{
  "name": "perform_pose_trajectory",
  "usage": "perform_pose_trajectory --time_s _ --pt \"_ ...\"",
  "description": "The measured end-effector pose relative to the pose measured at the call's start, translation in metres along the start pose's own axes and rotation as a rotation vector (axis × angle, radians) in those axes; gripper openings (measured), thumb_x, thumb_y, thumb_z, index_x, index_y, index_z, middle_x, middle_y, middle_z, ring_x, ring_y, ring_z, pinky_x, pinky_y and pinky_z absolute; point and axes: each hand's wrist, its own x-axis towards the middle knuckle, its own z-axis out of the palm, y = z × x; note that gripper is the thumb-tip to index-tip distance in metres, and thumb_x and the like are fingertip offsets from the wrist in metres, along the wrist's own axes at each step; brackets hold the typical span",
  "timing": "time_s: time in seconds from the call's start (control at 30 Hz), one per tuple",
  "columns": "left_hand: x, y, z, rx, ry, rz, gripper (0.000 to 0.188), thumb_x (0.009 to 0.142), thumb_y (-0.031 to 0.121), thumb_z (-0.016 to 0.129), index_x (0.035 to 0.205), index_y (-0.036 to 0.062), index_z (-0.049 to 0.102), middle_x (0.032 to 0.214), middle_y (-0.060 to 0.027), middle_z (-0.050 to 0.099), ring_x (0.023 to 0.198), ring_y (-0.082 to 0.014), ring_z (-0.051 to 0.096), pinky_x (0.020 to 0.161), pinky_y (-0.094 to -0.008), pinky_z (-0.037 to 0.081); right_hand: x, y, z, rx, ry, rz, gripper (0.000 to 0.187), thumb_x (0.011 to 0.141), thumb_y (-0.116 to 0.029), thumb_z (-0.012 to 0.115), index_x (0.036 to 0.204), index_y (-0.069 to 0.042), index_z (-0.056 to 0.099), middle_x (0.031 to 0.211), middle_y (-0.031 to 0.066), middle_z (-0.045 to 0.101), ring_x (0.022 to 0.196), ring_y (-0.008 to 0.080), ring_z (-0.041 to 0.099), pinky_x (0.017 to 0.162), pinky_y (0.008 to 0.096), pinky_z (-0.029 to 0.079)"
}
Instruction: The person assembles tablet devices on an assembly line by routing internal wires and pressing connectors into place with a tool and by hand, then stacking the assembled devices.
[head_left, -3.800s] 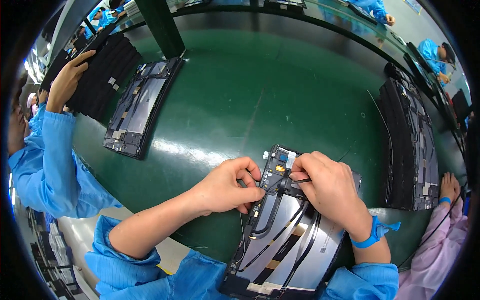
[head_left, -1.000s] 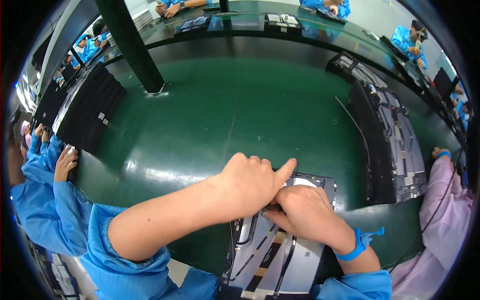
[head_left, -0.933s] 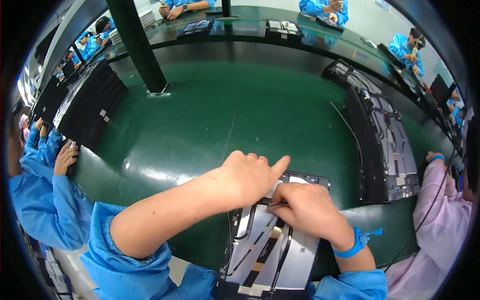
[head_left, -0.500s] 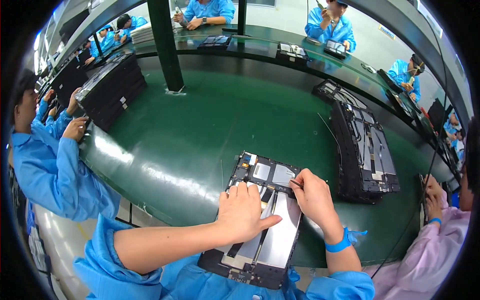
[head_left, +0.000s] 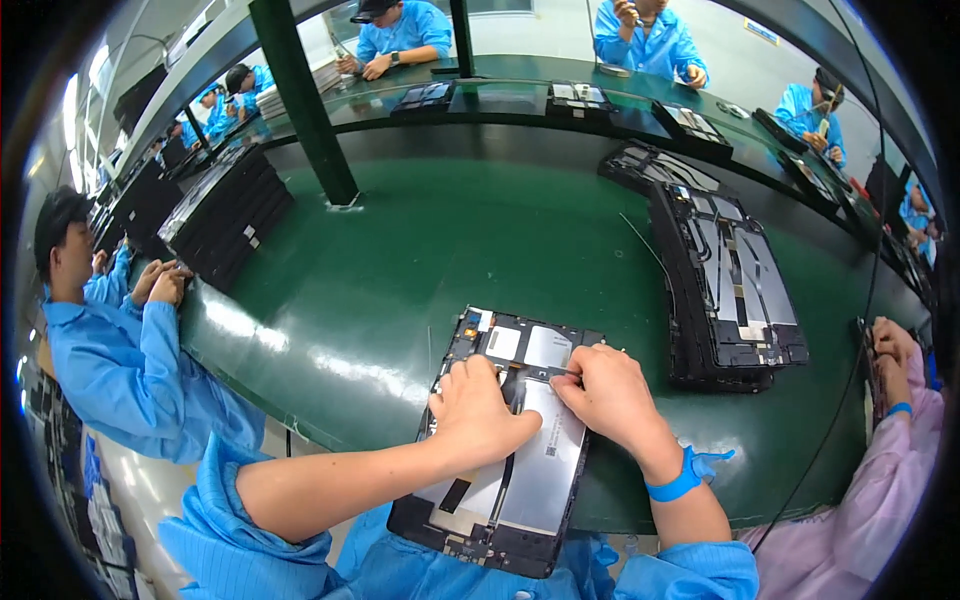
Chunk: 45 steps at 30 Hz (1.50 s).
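An opened tablet (head_left: 545, 490) with a black frame, silver plates and dark ribbon cables lies tilted in front of me, its near end over the table edge. My left hand (head_left: 482, 412) rests on its upper left half, fingers bent down onto it and thumb apart, covering the parts beneath. At the upper right side of the tablet, my right hand (head_left: 612, 397) has its thumb and fingers pinched together against the inner parts. What they hold is hidden by the fingers. A blue band (head_left: 675, 485) circles my right wrist.
A stack of opened tablets (head_left: 740, 270) stands to the right, another (head_left: 640, 165) behind it. Dark stacked units (head_left: 230, 215) rise at the left near a green post (head_left: 305, 110). Co-workers sit left, right and across; a black cable (head_left: 868, 300) hangs at the right.
My right hand has shifted slightly left and inward over the tablet; the dark thin piece seen in its fingers is now out of sight. My left thumb has drawn in a little.
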Motion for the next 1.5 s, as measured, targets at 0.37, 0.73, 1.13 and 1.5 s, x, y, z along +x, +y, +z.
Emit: perform_pose_trajectory --time_s 0.37,0.73,1.13,1.5 --pt "0.021 -0.032 0.028 0.136 0.236 0.915 0.054 0.068 0.028 0.059 0.105 -0.0073 0.042 0.104 -0.0221 0.045 0.099 -0.0347 0.043 0.087 -0.045 0.029 0.004 0.006 -0.011 0.159 -0.156 0.12 0.02 0.063 -0.016 0.063 0.063 0.001 0.054 0.059 0.0131 0.055 0.052 0.022 0.054 0.048 0.0286 0.042" --pt "0.022 -0.031 0.028 0.175 0.216 0.967 0.04 0.069 0.026 0.056 0.103 0.0039 0.05 0.104 -0.0204 0.044 0.1 -0.0345 0.04 0.087 -0.0458 0.028 0.005 0.013 -0.027 0.333 -0.333 0.332 0.019 0.063 -0.013 0.06 0.06 0.002 0.05 0.052 0.0114 0.052 0.045 0.0174 0.051 0.043 0.0274 0.038" --pt "0.021 -0.03 0.03 0.21 0.229 0.971 0.039 0.067 0.023 0.057 0.103 0.009 0.051 0.104 -0.0211 0.043 0.098 -0.0342 0.041 0.087 -0.0459 0.027 0.0 0.016 -0.022 0.342 -0.323 0.315 0.018 0.061 -0.014 0.057 0.057 0.002 0.049 0.05 0.0128 0.051 0.044 0.0204 0.051 0.041 0.0291 0.037" --pt "0.023 -0.025 0.026 0.253 0.215 0.976 0.038 0.065 0.02 0.057 0.101 0.0096 0.051 0.102 -0.0225 0.041 0.096 -0.0363 0.041 0.086 -0.0474 0.028 0.009 0.016 -0.022 0.33 -0.314 0.342 0.019 0.056 -0.016 0.055 0.052 0.001 0.048 0.049 0.0158 0.05 0.047 0.0281 0.051 0.044 0.034 0.039"
